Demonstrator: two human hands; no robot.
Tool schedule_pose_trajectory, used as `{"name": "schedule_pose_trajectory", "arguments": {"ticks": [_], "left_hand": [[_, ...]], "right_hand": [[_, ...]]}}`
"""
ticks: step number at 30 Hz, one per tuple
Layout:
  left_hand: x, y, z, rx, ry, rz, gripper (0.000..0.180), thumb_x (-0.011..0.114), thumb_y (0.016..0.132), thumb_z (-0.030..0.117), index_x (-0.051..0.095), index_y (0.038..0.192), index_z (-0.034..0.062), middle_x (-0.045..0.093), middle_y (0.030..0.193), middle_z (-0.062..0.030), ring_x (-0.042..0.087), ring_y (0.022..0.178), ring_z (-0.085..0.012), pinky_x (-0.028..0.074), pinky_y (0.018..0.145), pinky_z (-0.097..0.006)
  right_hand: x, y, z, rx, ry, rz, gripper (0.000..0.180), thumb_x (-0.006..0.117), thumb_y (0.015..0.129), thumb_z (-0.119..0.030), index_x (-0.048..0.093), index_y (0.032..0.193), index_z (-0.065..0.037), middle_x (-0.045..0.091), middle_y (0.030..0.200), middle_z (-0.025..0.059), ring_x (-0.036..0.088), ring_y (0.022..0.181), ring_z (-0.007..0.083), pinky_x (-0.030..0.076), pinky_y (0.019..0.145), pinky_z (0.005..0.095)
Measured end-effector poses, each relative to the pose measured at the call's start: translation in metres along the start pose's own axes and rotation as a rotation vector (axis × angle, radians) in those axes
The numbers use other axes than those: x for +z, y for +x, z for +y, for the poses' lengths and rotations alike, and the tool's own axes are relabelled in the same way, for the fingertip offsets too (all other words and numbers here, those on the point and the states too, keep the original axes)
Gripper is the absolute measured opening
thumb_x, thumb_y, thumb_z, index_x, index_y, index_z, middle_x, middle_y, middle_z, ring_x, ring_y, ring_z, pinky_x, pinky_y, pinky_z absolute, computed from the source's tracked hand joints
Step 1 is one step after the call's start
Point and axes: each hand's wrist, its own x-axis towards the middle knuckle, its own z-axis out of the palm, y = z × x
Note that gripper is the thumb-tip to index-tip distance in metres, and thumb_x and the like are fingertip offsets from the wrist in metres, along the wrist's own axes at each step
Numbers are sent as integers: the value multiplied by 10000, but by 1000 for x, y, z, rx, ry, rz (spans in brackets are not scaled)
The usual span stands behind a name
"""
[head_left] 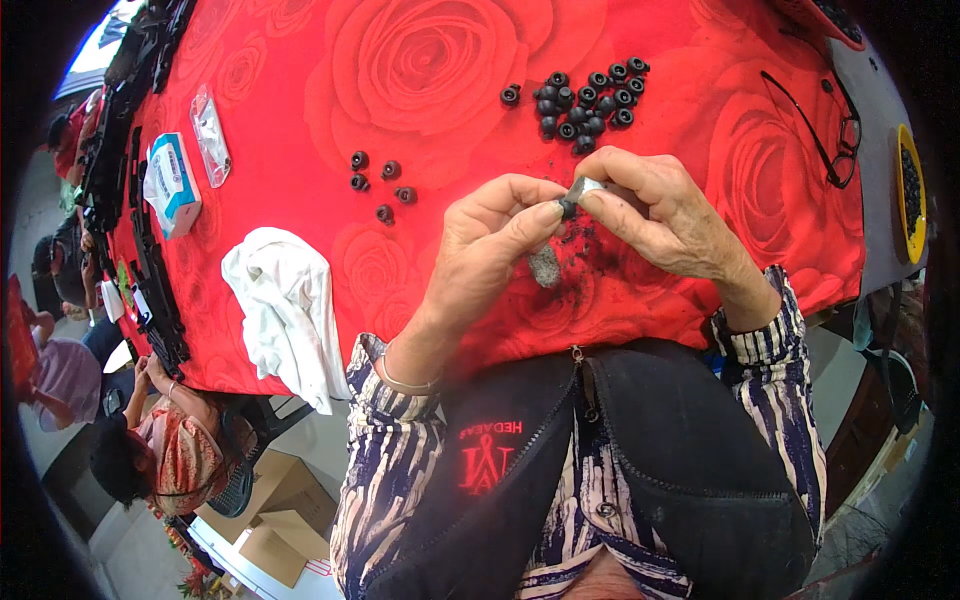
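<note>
My left hand pinches a small round black part, mostly hidden by the fingers. In my right hand is a small flat metal blade, held between thumb and fingers against that part. Both hands meet above the red rose-patterned cloth. Beneath them lies a grey, rough oval lump among scattered black crumbs. Beyond my hands sits a cluster of round black parts with holes. Several similar black parts lie apart to the left.
A white cloth lies left of my arm, with a tissue box and a clear plastic packet farther off. Black glasses and a yellow bowl of black bits are at right. Another person sits at lower left.
</note>
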Motion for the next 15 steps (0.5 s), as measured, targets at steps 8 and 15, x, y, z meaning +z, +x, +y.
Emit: {"name": "schedule_pose_trajectory", "arguments": {"ticks": [8,15], "left_hand": [[1,0,-1,2,-17,15,168,560,870,100,572,995,-12,601,822,-21,551,732,-48,443,645,-176],[0,1,-3,-50,-54,-4,169,546,880,104,564,998,-14,572,806,-5,511,713,-37,416,625,-174]], "right_hand": [[0,1,2,-48,-55,1,112,541,847,-113,548,865,-3,531,620,110,543,539,186,403,496,305],[-1,3,3,-68,-51,-40,110,532,853,-110,543,863,-1,523,627,126,538,545,226,399,501,322]]}}
